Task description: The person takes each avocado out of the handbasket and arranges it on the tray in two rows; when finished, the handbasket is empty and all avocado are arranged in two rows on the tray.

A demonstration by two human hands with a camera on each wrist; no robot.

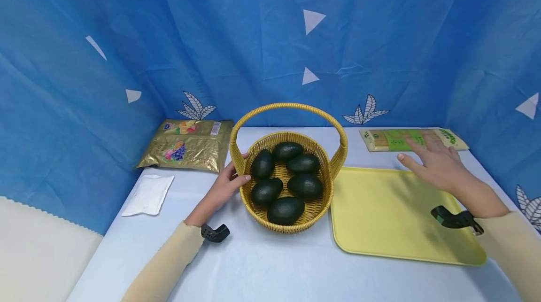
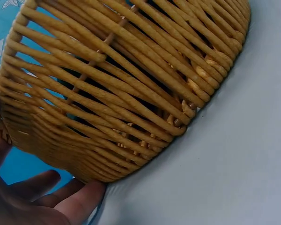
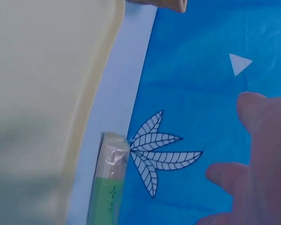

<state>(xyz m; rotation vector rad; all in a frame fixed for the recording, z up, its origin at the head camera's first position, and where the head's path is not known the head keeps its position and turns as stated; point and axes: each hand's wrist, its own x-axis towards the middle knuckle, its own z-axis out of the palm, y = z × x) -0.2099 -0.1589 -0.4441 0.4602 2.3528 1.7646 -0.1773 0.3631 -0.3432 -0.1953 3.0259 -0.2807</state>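
Note:
A yellow wicker basket (image 1: 287, 229) with a tall arched handle stands mid-table, holding several dark green avocados (image 1: 285, 211). My left hand (image 1: 227, 185) grips its left side, the thumb at the rim by the handle's foot. In the left wrist view, fingers (image 2: 84, 199) reach against the lower woven wall of the basket (image 2: 98, 103). My right hand (image 1: 439, 166) hovers with spread fingers over the back right of a flat yellow tray (image 1: 380, 217), holding nothing. Its fingertips overlap a flat pack with a green label (image 1: 380, 141) behind the tray.
At the back left lies a gold fruit-printed bag (image 1: 186, 144). A small white packet (image 1: 149, 194) is in front of it. Blue patterned cloth (image 1: 262, 34) hangs along the back and sides of the white tabletop (image 1: 262, 269). The tray's left edge sits close beside the basket.

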